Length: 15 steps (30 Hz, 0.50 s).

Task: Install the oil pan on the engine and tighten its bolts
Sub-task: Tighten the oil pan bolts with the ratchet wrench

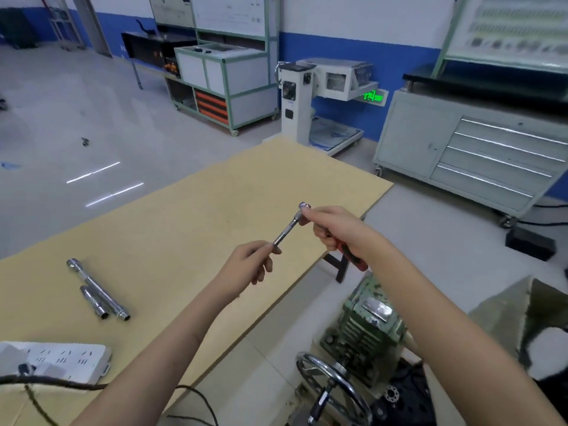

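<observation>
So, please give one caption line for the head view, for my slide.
Both hands join a metal bar to a red-handled wrench above the wooden table.

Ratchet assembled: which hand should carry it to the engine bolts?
Right, probably: the right hand grips the ratchet's red handle, while the left hand only pinches the extension bar's tip.

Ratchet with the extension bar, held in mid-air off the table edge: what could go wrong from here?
1. The extension bar is only pinched at its tip by the left hand; if not seated in the ratchet the right hand grips, it could drop to the floor.
2. The two loose chrome extensions on the board could roll.
3. A cable trails near the left forearm and may snag.
</observation>
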Motion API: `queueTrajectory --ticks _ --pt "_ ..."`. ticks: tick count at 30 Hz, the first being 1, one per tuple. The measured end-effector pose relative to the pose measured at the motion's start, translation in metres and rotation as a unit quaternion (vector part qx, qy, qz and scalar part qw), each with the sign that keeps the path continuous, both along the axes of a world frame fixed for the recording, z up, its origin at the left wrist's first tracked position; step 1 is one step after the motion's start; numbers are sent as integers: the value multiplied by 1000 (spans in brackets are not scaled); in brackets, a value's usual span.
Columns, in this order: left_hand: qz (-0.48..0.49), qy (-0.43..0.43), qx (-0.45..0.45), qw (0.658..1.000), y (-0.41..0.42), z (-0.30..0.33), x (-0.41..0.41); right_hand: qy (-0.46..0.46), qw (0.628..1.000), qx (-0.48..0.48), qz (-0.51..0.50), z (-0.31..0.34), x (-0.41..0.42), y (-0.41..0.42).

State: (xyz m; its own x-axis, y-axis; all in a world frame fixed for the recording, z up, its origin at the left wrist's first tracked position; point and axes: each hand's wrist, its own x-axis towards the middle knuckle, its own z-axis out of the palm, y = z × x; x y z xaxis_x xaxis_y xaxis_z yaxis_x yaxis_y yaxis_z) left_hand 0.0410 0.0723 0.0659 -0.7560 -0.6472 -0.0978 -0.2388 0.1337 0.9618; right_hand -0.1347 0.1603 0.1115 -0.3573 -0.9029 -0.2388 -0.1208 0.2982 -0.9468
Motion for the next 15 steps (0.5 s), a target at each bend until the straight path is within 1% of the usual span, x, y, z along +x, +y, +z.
queueTrajectory --ticks 1,3,5,6,10,15 --pt "-32 6 -3 999 3 6 -11 21 1000 -14 -18 10 -6 13" --pt "-104 -2 -61 993 15 16 -38 75 994 -31 -68 32 -19 45" --pt "-179 1 -116 977 35 27 -67 137 982 -32 -128 55 -29 85" --pt "-217 15 -121 968 49 32 -83 166 974 -28 -154 67 -33 108" --pt "-352 57 -80 931 120 50 -137 273 934 13 -229 110 -35 205" --pt "-520 86 -53 848 226 51 -170 346 889 111 -278 134 -17 311"
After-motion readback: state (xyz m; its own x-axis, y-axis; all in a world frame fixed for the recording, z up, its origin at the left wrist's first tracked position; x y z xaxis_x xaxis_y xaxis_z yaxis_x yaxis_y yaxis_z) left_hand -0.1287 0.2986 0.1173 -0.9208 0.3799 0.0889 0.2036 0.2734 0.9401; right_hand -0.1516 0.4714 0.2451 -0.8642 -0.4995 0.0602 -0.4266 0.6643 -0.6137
